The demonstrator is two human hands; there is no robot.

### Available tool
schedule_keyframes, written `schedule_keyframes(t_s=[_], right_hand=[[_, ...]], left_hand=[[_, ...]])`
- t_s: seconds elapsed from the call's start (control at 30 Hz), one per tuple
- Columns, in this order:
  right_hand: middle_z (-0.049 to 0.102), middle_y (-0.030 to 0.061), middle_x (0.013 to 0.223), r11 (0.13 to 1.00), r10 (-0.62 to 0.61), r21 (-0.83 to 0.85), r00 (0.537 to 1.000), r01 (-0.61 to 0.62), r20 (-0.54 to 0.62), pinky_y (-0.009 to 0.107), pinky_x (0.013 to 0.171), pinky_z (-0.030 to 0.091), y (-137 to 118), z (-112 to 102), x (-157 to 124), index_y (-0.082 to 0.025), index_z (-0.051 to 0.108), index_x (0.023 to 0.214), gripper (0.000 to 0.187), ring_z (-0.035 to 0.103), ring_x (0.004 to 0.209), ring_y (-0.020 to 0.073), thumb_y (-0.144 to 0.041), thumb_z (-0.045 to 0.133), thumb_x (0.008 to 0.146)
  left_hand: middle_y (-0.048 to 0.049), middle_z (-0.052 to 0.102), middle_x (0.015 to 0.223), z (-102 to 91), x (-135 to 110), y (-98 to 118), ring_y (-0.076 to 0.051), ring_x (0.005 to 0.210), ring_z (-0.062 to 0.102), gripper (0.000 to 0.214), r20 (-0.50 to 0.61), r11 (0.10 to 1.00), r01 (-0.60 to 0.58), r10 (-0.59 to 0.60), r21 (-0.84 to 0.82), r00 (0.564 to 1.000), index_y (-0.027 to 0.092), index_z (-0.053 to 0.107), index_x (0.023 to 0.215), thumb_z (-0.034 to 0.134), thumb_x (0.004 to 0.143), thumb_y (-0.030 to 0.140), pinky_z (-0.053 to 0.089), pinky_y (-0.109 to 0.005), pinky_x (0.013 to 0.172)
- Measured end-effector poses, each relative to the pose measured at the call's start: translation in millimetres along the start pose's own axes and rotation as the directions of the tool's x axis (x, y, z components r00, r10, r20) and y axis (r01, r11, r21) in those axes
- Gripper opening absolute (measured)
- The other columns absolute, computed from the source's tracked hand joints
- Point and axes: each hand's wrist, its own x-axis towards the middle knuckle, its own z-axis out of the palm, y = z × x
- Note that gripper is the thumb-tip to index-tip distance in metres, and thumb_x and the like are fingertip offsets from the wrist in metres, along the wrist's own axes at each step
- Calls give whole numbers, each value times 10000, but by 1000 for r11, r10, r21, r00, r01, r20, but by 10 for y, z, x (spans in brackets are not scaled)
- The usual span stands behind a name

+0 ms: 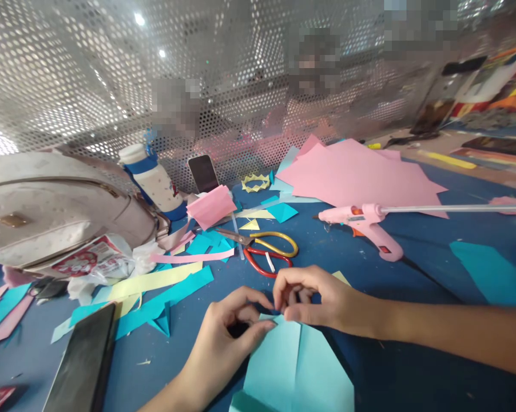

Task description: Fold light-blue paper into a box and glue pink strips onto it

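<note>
1. A blue tabletop (412, 366) carries everything and is strewn with turquoise, yellow and pink paper strips.
2. A pale, rounded fabric bag (47, 206) lies at the far left.
3. A large pink jagged-edged paper sheet (356, 171) lies at the back right.
4. The light turquoise folded paper sheet (296, 366) lies flat at the near edge, centre, with its pointed top facing away from the person.
5. A pink plastic hot glue gun (365, 220) rests just in front of the pink sheet.
6. A black flat phone (84, 360) lies at the near left.
7. Metal scissors with one red and one yellow handle (270, 252) lie just beyond the hands.
8. The right hand (322, 300) pinches the turquoise sheet's top point with curled fingertips.
9. The left hand (230, 332) grips the same point, thumb against forefinger, touching the right hand.
</note>
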Motion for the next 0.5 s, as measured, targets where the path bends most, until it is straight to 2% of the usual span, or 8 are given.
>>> schedule_keyframes(t_s=[0.13,0.2,0.27,0.37,0.43,0.5], right_hand=[[630,-9,764,992,-5,-123,999,9,34,196,552,371,-1,15,9,-163,670,857,198,540,683,102,-360,697,849],[619,-14,740,991,-11,-137,1000,14,20,197,544,368,-5,15,5,-161,669,840,185,525,666,99,-345,690,851],[608,-15,728,991,-6,-133,1000,6,4,203,532,363,-13,14,-1,-157,663,836,179,501,636,95,-335,678,855],[589,-20,710,993,7,-116,1000,-9,-16,212,528,361,-21,15,-8,-154,644,830,159,470,600,90,-309,660,858],[571,-25,700,994,3,-109,999,-7,-36,216,541,363,-21,19,-11,-157,620,821,132,459,598,89,-280,643,862],[552,-31,698,995,-11,-104,999,5,-49,219,550,357,-18,21,-12,-162,596,814,110,447,605,90,-254,624,868]], left_hand=[[99,358,533,16,-40,-7,-76,501,270,129,-30,999,-35,36,27,999,235,595,1036,563,950,326,236,-187,486],[86,452,563,12,-52,-16,-77,508,341,115,-75,994,-77,83,73,994,246,587,1042,529,969,313,278,-180,498],[55,587,666,3,-57,-15,-81,576,479,83,-117,978,-143,162,155,980,245,611,971,530,960,256,363,-167,557],[39,646,766,-12,-59,5,-91,709,585,176,-130,944,-224,260,242,957,235,631,841,505,945,172,435,-157,676],[41,636,784,-15,-60,14,-90,725,588,188,-136,945,-241,274,221,952,250,628,894,470,959,171,449,-155,689],[49,630,801,-9,-62,11,-88,717,586,165,-154,954,-245,271,171,950,281,591,1046,476,965,195,463,-158,682]])
